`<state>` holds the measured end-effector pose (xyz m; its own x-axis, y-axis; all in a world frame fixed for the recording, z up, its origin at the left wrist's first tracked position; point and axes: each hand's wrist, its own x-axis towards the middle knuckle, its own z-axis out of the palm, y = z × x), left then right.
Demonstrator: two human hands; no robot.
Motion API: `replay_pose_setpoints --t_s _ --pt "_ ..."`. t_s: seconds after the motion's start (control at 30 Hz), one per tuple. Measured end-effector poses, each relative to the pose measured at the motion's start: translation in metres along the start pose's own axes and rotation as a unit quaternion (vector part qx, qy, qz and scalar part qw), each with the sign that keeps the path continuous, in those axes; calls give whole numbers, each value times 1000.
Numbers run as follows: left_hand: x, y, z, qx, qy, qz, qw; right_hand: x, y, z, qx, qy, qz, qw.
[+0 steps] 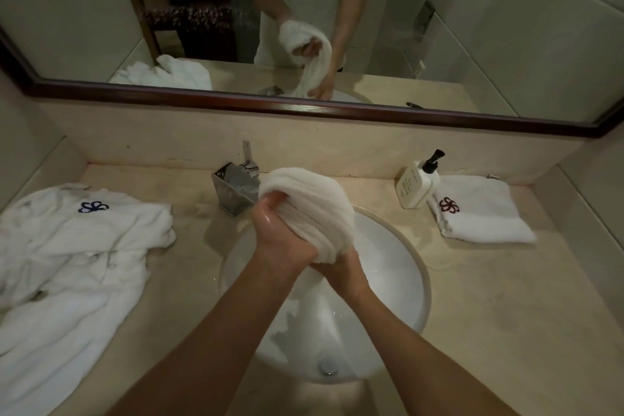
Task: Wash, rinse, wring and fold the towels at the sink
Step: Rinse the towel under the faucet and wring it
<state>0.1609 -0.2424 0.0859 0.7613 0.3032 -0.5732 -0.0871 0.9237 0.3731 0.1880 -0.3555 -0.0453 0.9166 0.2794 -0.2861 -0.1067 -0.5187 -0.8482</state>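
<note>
A bunched, wet white towel is held above the round white sink. My left hand grips its upper left part with the fingers curled into the cloth. My right hand grips the lower end from beneath, and more cloth hangs below it into the basin. The towel arches from one hand to the other in twisted folds. A crumpled white towel with a blue emblem lies on the counter to the left. A folded white towel with a red emblem lies at the right.
A chrome faucet stands behind the sink, just left of the held towel. A white pump bottle leans by the folded towel. A dark-framed mirror runs along the wall. The beige counter is walled in on both sides.
</note>
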Motion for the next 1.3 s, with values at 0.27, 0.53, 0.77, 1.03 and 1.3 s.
replay_pose_setpoints --t_s 0.27,0.53,0.77,1.03,1.3 --pt "17 0 -19 10 51 -43 998 1 -11 -24 152 -99 -52 982" --pt "28 -1 -87 370 142 37 917 12 -29 -63 -106 -132 -107 980" --pt "37 -15 -83 779 -291 202 518 15 -82 -91 -331 -269 -118 897" --pt "37 -8 -63 579 -226 141 771 18 -95 -108 -104 -266 -48 957" --pt "71 -34 -89 380 16 -24 924 2 -11 -21 236 -158 133 949"
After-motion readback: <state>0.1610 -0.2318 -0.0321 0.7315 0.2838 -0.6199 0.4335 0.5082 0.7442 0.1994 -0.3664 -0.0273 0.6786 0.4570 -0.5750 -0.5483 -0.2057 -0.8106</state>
